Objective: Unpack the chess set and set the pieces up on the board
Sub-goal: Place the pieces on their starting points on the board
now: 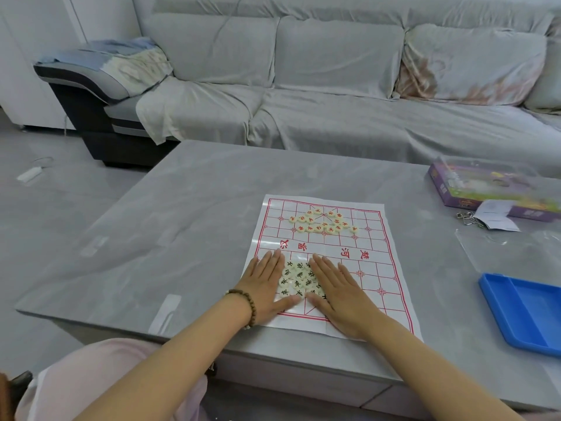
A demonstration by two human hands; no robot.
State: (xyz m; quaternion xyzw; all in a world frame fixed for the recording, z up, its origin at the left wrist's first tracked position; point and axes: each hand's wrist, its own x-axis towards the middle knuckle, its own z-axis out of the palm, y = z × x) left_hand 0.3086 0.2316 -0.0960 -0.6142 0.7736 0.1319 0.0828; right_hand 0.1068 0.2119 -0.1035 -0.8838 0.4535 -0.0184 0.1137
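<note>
A white paper chess board [373,262] with red grid lines lies flat on the grey table. On its far half sits a loose cluster of cream discs with red characters [321,221]. On its near half lies a bunch of cream discs with black characters [296,279]. My left hand [264,287] and my right hand [340,294] rest flat on the board on either side of that black bunch, fingers straight and touching its edges. Neither hand grips a piece.
A blue plastic tray [522,311] sits at the table's right edge, a clear plastic lid [510,250] beyond it. A purple game box [485,189], a paper slip and metal rings lie far right. A grey sofa [334,86] stands behind the table [182,223].
</note>
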